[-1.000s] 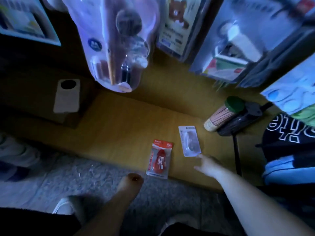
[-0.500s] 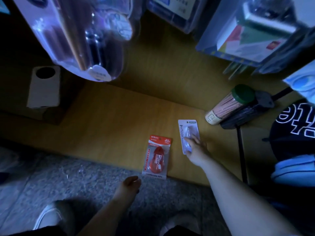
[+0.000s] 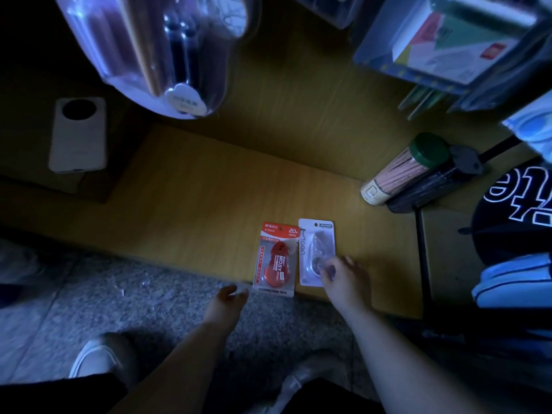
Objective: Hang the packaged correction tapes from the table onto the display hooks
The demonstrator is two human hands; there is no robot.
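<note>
Two packaged correction tapes lie side by side near the front edge of the low wooden table. The red correction tape pack is on the left, its lower end over the table edge. The white correction tape pack lies right beside it. My right hand rests on the white pack's lower right corner, fingertips pinching its edge. My left hand hovers just left of the red pack over the floor, fingers loosely curled and holding nothing.
Hanging packaged goods fill the top of the view, with more packs at the upper right. A green-lidded tube of sticks lies at the table's right, next to a black stand. A white phone lies at the left.
The white pack has slid left and toward the front edge under my right hand, now lying next to the red pack. My left hand has moved closer to the red pack.
</note>
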